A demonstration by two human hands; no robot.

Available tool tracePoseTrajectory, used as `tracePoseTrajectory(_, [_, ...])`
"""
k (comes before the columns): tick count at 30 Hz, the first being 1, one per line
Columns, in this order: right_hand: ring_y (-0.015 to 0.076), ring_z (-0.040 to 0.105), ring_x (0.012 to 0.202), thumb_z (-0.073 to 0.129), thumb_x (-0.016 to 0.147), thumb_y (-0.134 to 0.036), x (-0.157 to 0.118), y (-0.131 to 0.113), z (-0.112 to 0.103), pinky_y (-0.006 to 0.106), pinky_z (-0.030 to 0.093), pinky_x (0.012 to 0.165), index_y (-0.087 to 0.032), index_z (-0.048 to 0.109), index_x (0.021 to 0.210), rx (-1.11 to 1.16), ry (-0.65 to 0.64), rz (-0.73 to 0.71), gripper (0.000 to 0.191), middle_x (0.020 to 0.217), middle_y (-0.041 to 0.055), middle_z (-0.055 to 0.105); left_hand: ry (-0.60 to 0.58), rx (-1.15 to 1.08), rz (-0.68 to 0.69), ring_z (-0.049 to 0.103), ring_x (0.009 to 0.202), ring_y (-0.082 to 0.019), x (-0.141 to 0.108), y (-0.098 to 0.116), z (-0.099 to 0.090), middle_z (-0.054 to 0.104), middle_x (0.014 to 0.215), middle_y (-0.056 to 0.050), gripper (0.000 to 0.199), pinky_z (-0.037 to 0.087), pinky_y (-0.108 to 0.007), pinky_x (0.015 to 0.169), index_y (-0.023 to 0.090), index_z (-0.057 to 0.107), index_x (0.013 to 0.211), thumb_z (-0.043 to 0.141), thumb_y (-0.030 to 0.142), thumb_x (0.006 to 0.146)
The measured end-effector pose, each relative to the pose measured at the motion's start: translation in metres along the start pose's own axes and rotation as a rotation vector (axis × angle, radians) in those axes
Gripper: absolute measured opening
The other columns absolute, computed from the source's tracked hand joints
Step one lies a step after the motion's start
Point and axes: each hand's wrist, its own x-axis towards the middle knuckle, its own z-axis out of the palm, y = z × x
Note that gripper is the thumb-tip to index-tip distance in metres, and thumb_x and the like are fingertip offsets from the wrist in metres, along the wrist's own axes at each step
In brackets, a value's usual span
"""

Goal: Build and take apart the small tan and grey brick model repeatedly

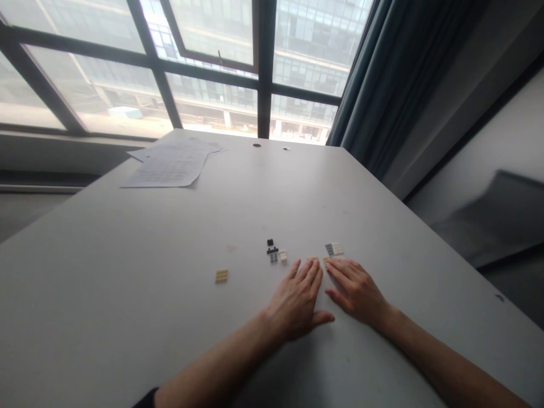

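A person is working at a white table (pixel 140 238), both hands being set down on its surface toward the right edge. The left hand (pixel 295 300) is lying flat with fingers stretched out and thumb spread wide; its fingertips are partly covering a tan piece (pixel 313 259). The right hand (pixel 357 288) is arching low beside it, fingers close together and thumb apart, and its fingertips are reaching over a second tan piece (pixel 326 263). Whether either hand is gripping its piece cannot be told, since the fingers are hiding most of it.

Just beyond the right fingertips, toward the far edge, a grey plate (pixel 328 249) and a cream plate (pixel 338 248) are lying side by side. Toward the left edge from the left fingertips, a black piece (pixel 270 242), a dark bar-like piece (pixel 272 250), grey studded pieces (pixel 273 258) and a white piece (pixel 283 256) are sitting in a small cluster. A tan studded plate (pixel 221 276) is lying apart, farther toward the left edge. Printed papers (pixel 170 164) are overlapping near the far left corner. A blue-grey curtain (pixel 365 73) is hanging past the far right corner, beside the window (pixel 216 99).
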Motion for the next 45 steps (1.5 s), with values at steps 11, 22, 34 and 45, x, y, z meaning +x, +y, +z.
tracePoseTrajectory(11, [0.0275, 0.05, 0.121, 0.049, 0.09, -0.036, -0.001, 0.001, 0.003, 0.047, 0.044, 0.1, -0.012, 0.046, 0.134, 0.001, 0.03, 0.002, 0.05, 0.13, 0.0175, 0.055, 0.054, 0.027, 0.043, 0.012, 0.143, -0.028, -0.008, -0.002, -0.012, 0.02, 0.153, -0.016, 0.083, 0.009, -0.045, 0.117, 0.008, 0.02, 0.146, 0.03, 0.066, 0.088])
tracePoseTrajectory(22, [0.0285, 0.05, 0.12, 0.057, 0.088, -0.037, 0.019, -0.027, 0.007, 0.046, 0.043, 0.101, -0.01, 0.053, 0.126, 0.034, 0.084, -0.124, 0.048, 0.123, 0.0169, 0.059, -0.034, 0.217, -0.143, 0.02, 0.141, -0.028, -0.14, -0.099, -0.064, 0.019, 0.154, -0.012, 0.08, 0.016, -0.045, 0.116, 0.017, 0.007, 0.15, 0.039, 0.059, 0.089])
tracePoseTrajectory(34, [0.028, 0.053, 0.115, 0.056, 0.088, -0.033, 0.015, -0.01, 0.005, 0.047, 0.043, 0.098, -0.014, 0.053, 0.124, 0.041, 0.175, 0.032, 0.041, 0.117, 0.0142, 0.062, -0.189, 0.072, -0.129, 0.013, 0.142, -0.028, -0.126, -0.057, -0.05, 0.008, 0.155, -0.012, 0.087, 0.011, -0.046, 0.117, 0.019, -0.002, 0.149, 0.032, 0.068, 0.086])
tracePoseTrajectory(45, [0.0267, 0.053, 0.113, 0.055, 0.089, -0.033, 0.011, 0.001, 0.002, 0.047, 0.043, 0.099, -0.016, 0.057, 0.119, 0.037, 0.224, 0.137, 0.034, 0.113, 0.0124, 0.063, -0.066, -0.001, -0.042, 0.012, 0.143, -0.029, -0.023, -0.016, -0.009, 0.017, 0.153, -0.018, 0.093, 0.005, -0.046, 0.117, 0.007, 0.016, 0.147, 0.026, 0.074, 0.083])
